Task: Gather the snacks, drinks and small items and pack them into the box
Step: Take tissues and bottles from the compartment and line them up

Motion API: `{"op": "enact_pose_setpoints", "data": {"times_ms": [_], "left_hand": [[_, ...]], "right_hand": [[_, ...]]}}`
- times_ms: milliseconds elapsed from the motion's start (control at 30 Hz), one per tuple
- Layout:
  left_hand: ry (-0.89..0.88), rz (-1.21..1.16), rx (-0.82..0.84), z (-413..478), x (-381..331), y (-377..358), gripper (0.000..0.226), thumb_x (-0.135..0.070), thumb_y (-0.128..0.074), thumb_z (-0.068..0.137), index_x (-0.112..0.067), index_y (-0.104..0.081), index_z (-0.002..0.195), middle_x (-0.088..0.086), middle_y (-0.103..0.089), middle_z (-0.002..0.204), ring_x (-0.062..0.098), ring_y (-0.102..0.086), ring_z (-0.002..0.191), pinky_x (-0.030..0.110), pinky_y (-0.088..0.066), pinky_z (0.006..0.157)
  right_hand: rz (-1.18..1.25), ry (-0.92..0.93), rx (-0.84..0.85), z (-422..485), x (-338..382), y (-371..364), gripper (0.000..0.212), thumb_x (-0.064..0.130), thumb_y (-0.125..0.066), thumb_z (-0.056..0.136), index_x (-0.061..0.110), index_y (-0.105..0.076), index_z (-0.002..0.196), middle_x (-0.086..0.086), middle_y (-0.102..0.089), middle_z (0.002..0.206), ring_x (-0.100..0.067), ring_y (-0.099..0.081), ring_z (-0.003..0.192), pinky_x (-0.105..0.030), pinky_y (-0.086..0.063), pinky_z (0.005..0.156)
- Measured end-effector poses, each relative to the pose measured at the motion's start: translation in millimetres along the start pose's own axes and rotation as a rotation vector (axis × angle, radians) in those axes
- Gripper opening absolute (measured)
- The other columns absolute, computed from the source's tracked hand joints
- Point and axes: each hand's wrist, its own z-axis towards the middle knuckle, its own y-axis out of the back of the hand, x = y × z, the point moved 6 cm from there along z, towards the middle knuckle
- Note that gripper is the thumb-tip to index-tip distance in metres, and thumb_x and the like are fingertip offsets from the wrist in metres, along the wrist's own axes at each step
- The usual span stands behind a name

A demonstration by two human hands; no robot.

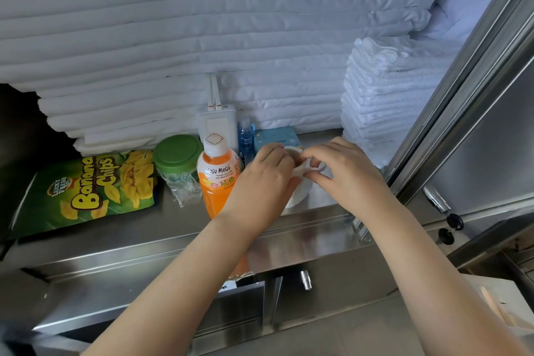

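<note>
Where the left hand (263, 179) and right hand (344, 170) meet over the steel worktop (179, 220), each grip is curled, pinching a small white item (302, 169) between them. Just to their left stand an orange drink bottle (218, 179), a green-lidded jar (177, 159) and a banana chips bag (86, 191).

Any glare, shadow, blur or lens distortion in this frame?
Head view: wide-angle warps stacked white linens and leans the steel door frame; glare on steel shelf front; shadow beside green banana chips bag; orange juice bottle label sharp; left hand and right hand half-hide a small white item.
</note>
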Motion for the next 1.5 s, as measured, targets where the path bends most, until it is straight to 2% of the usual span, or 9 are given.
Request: {"op": "enact_pose_setpoints", "data": {"times_ms": [133,333,533,633,767,900,1067,1400,1500], "left_hand": [[-0.002,-0.112,0.018,0.4,7.5,-1.5,0.025,-0.006,-0.066,0.083,-0.003,-0.062,0.107,0.012,-0.061,0.113,0.028,-0.049,0.123,0.020,-0.021,0.106],[0.039,-0.163,-0.052,-2.7,4.1,2.6,0.033,0.015,-0.056,0.073,0.002,-0.058,0.103,0.017,-0.058,0.111,0.033,-0.053,0.115,0.036,-0.045,0.097],[0.067,-0.102,-0.049,-1.0,5.7,1.6,0.029,-0.015,-0.072,0.079,-0.001,-0.058,0.100,0.014,-0.060,0.104,0.029,-0.059,0.100,0.032,-0.050,0.080],[0.051,-0.094,-0.047,2.2,5.6,2.1,0.029,-0.010,-0.075,0.076,0.001,-0.059,0.097,0.016,-0.060,0.096,0.031,-0.062,0.087,0.033,-0.051,0.068],[0.039,-0.133,-0.029,2.6,6.1,-2.7,0.031,0.000,-0.072,0.076,0.003,-0.056,0.103,0.019,-0.058,0.106,0.035,-0.059,0.107,0.037,-0.051,0.083],[0.052,-0.138,-0.020,-0.6,6.9,-12.0,0.026,-0.003,-0.058,0.087,0.002,-0.051,0.111,0.022,-0.048,0.130,0.033,-0.031,0.137,0.035,-0.031,0.107],[0.048,-0.255,-0.100,-5.8,0.2,-10.4,0.033,-0.003,-0.070,0.076,0.003,-0.052,0.104,0.016,-0.051,0.117,0.030,-0.051,0.115,0.026,-0.037,0.099],[0.182,-0.497,-0.194,-11.9,10.3,-25.0,0.065,-0.005,-0.070,0.079,0.003,-0.032,0.131,0.020,-0.038,0.135,0.018,-0.041,0.123,0.004,-0.026,0.099],[0.256,-0.591,-0.213,-12.4,11.9,-29.4,0.073,-0.011,-0.071,0.081,-0.001,-0.026,0.137,0.008,-0.040,0.132,-0.001,-0.042,0.113,-0.002,-0.027,0.090]], "right_hand": [[-0.008,-0.005,0.019,0.8,-2.3,0.8,0.021,0.019,-0.075,0.077,0.021,-0.068,0.096,0.011,-0.061,0.080,-0.014,-0.050,0.084,-0.028,-0.041,0.078],[-0.003,-0.012,0.006,4.1,2.0,-1.5,0.017,0.018,-0.073,0.079,0.016,-0.067,0.094,0.012,-0.053,0.082,-0.012,-0.045,0.083,-0.027,-0.039,0.076],[-0.005,-0.019,-0.010,5.0,0.4,-2.3,0.022,0.017,-0.076,0.076,0.015,-0.068,0.096,0.000,-0.055,0.093,-0.019,-0.051,0.092,-0.035,-0.045,0.076],[-0.002,0.002,-0.019,7.3,-0.4,0.2,0.024,0.020,-0.079,0.072,0.014,-0.069,0.093,-0.001,-0.056,0.098,-0.020,-0.051,0.090,-0.038,-0.048,0.076],[0.001,0.012,-0.010,8.3,-2.9,1.0,0.022,0.017,-0.077,0.073,0.014,-0.069,0.093,-0.003,-0.058,0.108,-0.022,-0.053,0.097,-0.042,-0.048,0.082],[-0.006,0.015,0.022,6.9,-3.0,-2.0,0.019,0.016,-0.074,0.078,0.015,-0.068,0.096,0.002,-0.057,0.118,-0.020,-0.049,0.110,-0.041,-0.046,0.088],[0.018,0.016,0.050,7.4,-0.9,-3.0,0.015,0.019,-0.074,0.078,0.015,-0.066,0.091,0.005,-0.059,0.118,-0.016,-0.047,0.113,-0.038,-0.043,0.092],[0.083,-0.003,0.018,4.9,3.3,0.0,0.011,0.019,-0.073,0.079,0.015,-0.068,0.088,0.008,-0.058,0.100,-0.010,-0.047,0.101,-0.031,-0.042,0.085],[0.102,0.005,-0.030,4.3,7.8,-1.9,0.012,0.018,-0.074,0.078,0.013,-0.069,0.087,0.004,-0.058,0.093,-0.011,-0.045,0.094,-0.027,-0.040,0.081]]}}
